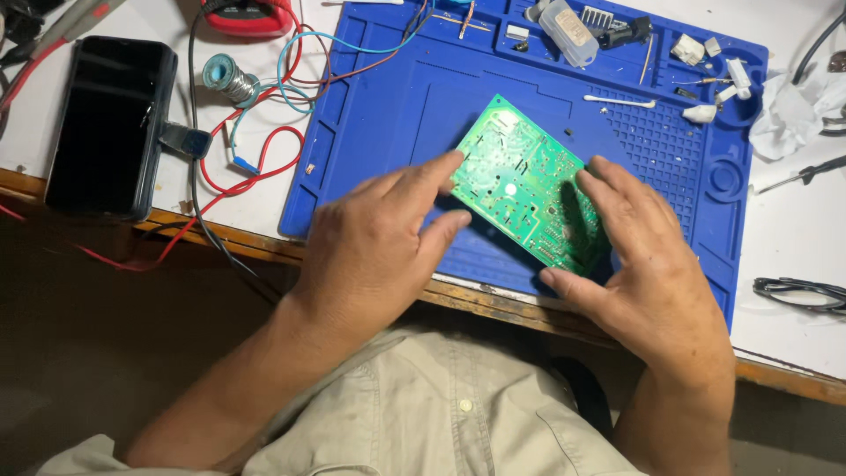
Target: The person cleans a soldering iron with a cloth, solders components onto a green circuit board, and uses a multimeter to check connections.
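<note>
The green circuit board (527,192) sits tilted above the near part of the blue mat (388,115). The left hand (370,256) pinches its left edge and the right hand (648,273) cups its right edge, so its solder side faces up.

The blue mat (370,132) lay bare at centre left, giving open passage toward the green circuit board (527,185). Small parts (714,66) crowded its upper right edge. Red and blue wires (264,115) and a black phone (106,123) blocked the upper left.
</note>
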